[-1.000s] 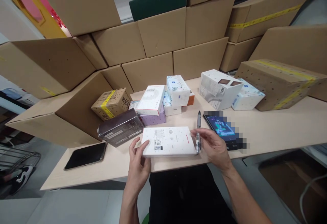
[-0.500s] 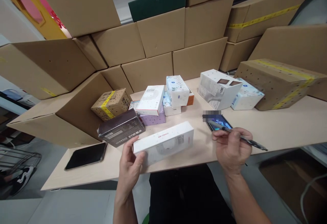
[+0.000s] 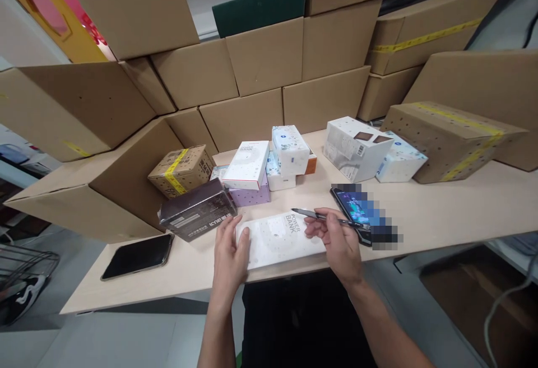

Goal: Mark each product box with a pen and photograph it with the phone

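A white power bank box [image 3: 273, 239] lies in front of me with its "POWER BANK" face up, near the table's front edge. My left hand [image 3: 231, 247] grips the box's left end, thumb on top. In my right hand [image 3: 340, 239] is a dark pen [image 3: 311, 213], held between thumb and fingers with its tip to the left. Fingers of that hand also touch the box's right end. Just right of this hand lies a phone [image 3: 357, 211] with a lit screen, partly blurred out.
Behind the box stand a dark carton [image 3: 199, 211], a small taped carton [image 3: 180, 169], another power bank box [image 3: 247, 163] and several white boxes. A black phone [image 3: 137, 257] lies at the left. Stacked cardboard boxes [image 3: 241, 121] wall the back of the table [image 3: 454, 208].
The power bank box has turned from its edge to its printed face and lies lower. My right hand has moved left with the pen, from the lit phone to the box.
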A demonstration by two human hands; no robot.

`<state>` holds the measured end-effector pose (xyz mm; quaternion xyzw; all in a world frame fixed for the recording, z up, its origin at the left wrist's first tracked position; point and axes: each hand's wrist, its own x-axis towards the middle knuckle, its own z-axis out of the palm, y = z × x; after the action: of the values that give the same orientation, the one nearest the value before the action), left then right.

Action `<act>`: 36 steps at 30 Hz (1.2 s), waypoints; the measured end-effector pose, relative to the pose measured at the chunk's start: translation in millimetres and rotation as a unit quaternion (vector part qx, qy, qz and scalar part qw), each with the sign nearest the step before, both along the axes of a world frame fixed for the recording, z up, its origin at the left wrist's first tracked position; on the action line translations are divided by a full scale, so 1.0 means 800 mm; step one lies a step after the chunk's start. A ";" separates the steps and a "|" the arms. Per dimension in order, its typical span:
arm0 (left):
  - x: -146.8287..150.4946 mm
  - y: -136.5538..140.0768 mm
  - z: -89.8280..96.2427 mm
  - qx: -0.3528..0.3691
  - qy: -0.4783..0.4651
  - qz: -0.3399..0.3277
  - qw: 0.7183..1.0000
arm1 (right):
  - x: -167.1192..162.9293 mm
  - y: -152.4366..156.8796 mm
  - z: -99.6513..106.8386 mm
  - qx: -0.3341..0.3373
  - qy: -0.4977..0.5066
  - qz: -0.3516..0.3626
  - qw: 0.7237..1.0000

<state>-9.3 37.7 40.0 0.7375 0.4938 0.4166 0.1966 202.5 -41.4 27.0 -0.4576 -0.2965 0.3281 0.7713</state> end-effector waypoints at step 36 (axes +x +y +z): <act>0.090 -0.059 -0.017 0.267 0.160 -0.110 0.944 | 0.005 0.041 0.031 -0.094 -0.440 0.080 0.890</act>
<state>62.9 -9.2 26.5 0.8696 0.3053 0.3856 -0.0443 206.6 -8.4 52.0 -0.6001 -0.6088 0.1802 0.4866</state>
